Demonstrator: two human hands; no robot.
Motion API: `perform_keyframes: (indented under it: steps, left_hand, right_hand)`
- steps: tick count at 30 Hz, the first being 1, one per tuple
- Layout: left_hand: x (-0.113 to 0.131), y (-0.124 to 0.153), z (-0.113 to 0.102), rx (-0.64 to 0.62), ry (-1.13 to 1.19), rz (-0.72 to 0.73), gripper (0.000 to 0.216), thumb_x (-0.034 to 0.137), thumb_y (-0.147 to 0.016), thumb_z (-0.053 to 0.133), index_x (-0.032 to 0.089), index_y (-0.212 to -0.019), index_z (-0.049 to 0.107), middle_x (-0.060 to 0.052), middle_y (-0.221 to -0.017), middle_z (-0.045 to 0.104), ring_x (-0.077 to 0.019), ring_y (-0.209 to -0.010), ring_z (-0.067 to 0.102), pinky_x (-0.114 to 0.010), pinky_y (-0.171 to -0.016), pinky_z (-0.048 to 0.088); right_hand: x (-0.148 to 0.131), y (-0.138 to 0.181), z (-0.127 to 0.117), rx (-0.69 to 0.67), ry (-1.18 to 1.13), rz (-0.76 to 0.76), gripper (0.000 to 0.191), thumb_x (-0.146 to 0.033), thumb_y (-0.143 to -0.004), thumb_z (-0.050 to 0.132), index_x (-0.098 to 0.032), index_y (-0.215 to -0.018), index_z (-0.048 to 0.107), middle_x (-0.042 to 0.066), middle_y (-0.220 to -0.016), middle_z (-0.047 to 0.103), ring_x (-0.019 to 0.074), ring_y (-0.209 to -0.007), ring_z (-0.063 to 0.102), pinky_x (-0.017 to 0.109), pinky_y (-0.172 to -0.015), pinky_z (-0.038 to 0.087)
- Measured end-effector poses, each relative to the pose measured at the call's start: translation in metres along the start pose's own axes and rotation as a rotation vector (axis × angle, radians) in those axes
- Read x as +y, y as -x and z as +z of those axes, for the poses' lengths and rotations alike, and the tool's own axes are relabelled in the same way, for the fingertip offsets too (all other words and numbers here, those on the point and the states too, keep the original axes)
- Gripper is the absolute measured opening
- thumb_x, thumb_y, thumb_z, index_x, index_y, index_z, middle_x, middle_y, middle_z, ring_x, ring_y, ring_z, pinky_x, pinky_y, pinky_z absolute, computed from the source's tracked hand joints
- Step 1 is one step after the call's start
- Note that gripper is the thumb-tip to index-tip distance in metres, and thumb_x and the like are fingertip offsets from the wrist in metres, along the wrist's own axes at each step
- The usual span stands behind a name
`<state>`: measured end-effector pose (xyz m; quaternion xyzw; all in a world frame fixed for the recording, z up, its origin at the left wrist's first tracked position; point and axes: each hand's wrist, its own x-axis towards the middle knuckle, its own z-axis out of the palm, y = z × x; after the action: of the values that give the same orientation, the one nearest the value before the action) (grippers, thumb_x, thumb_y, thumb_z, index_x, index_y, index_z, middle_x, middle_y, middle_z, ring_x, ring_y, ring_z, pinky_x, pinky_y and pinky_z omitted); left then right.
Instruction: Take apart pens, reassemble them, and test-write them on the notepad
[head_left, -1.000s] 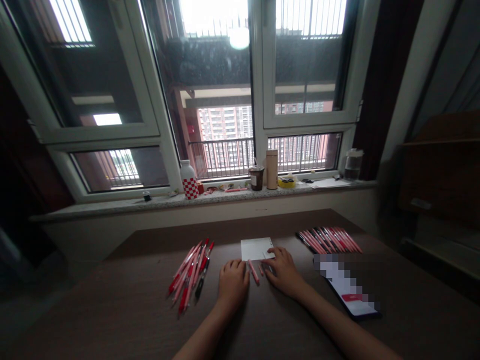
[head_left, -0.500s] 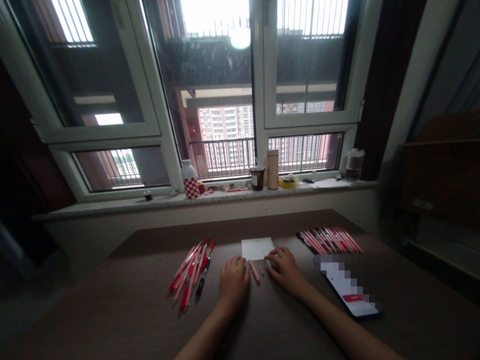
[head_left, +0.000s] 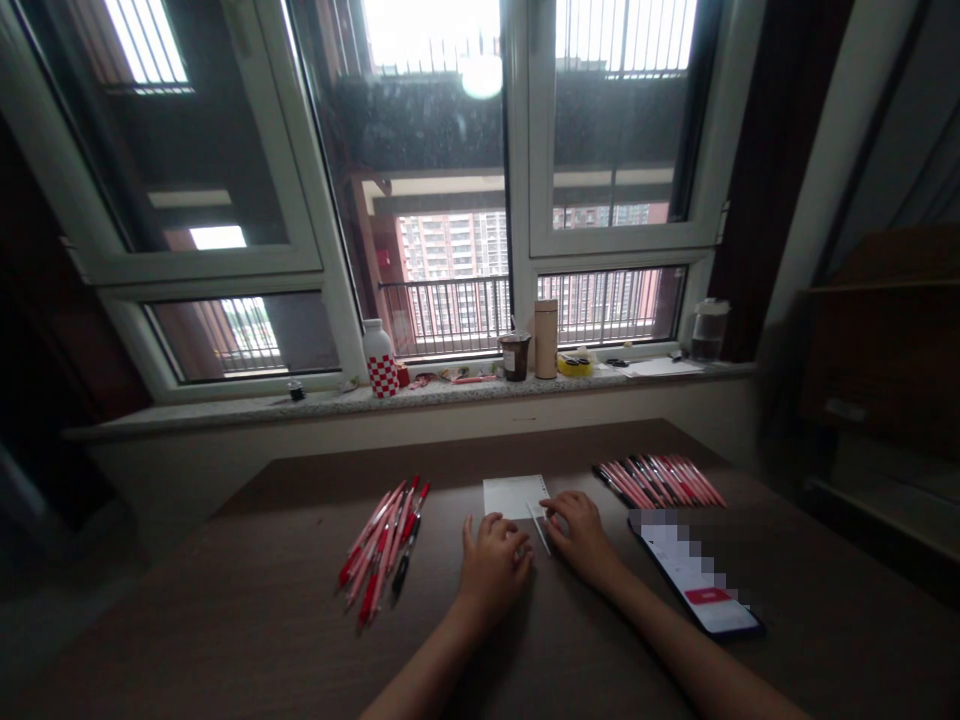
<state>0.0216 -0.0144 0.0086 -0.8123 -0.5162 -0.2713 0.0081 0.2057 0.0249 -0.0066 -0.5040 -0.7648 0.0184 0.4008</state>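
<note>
My left hand point(head_left: 493, 568) lies low over the table, fingers curled, its thumb and forefinger close together at the right side. Whatever is under or in these fingers is hidden; the pink pen parts cannot be seen now. To its right, my right hand point(head_left: 579, 535) rests with bent fingers apart, beside a thin white stick like a pen refill point(head_left: 539, 530). The fingertips are close to the stick; whether they touch it is unclear. Just beyond both hands lies a white paper card point(head_left: 510, 494), partly covered by the stick and the right fingertips.
Left on the brown table point(head_left: 262, 580) is a loose pile of red, pink and black pens point(head_left: 382, 550). At the right, pens lie in a neat row point(head_left: 660, 481), with a phone point(head_left: 701, 580) nearer. Bottles, a cup point(head_left: 514, 357) and tape point(head_left: 574, 366) stand on the windowsill.
My left hand has moved right, over the spot where two pink pen parts lay. My right hand has shifted slightly, and the white stick shows more plainly.
</note>
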Motion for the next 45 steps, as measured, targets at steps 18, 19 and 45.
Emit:
perform_keyframes:
  steps: [18, 19, 45]
  left_hand:
    - [0.001, -0.002, -0.001, 0.005, 0.026, 0.012, 0.024, 0.027, -0.09, 0.044, 0.033, -0.095, 0.067, 0.001, -0.095, 0.07, -0.0203, -0.107, 0.053, -0.069, -0.107, 0.004]
    - [0.001, -0.003, -0.002, 0.016, 0.032, 0.006, 0.024, 0.027, -0.09, 0.044, 0.033, -0.095, 0.067, 0.001, -0.094, 0.07, -0.02, -0.106, 0.054, -0.069, -0.107, 0.005]
    - [-0.01, -0.002, -0.007, 0.074, 0.263, -0.249, 0.022, 0.023, -0.086, 0.046, 0.029, -0.093, 0.066, 0.001, -0.099, 0.069, -0.0194, -0.103, 0.058, -0.059, -0.108, 0.013]
  right_hand:
    - [-0.005, -0.001, -0.002, 0.022, 0.04, 0.011, 0.026, -0.017, -0.08, 0.054, -0.021, -0.102, 0.067, 0.006, -0.09, 0.067, 0.0249, -0.097, 0.052, 0.04, -0.092, 0.037]
    - [-0.004, -0.001, -0.002, 0.023, 0.042, 0.011, 0.026, -0.017, -0.08, 0.054, -0.021, -0.102, 0.067, 0.006, -0.09, 0.067, 0.0247, -0.097, 0.052, 0.04, -0.092, 0.037]
    - [-0.005, -0.001, -0.005, 0.021, -0.142, 0.058, 0.025, -0.015, -0.078, 0.056, -0.023, -0.1, 0.066, 0.002, -0.085, 0.067, 0.021, -0.091, 0.056, 0.039, -0.092, 0.036]
